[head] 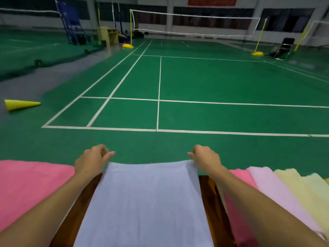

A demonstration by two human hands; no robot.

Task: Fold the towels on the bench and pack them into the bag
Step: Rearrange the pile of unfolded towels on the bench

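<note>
A pale blue towel [147, 202] lies spread flat across the dark wooden bench [211, 202] right in front of me. My left hand [92, 160] pinches its far left corner and my right hand [206, 158] pinches its far right corner, both at the bench's far edge. A bright pink towel [30, 186] lies on the bench to the left. On the right, a pink towel [238, 182], a light pink towel [274, 191] and a pale yellow towel [306, 191] overlap one another. No bag is in view.
Beyond the bench stretches a green badminton court [195, 82] with white lines and a net [194, 24]. A yellow cone [20, 104] lies tipped over on the floor at the left. A folding chair [283, 48] stands far right.
</note>
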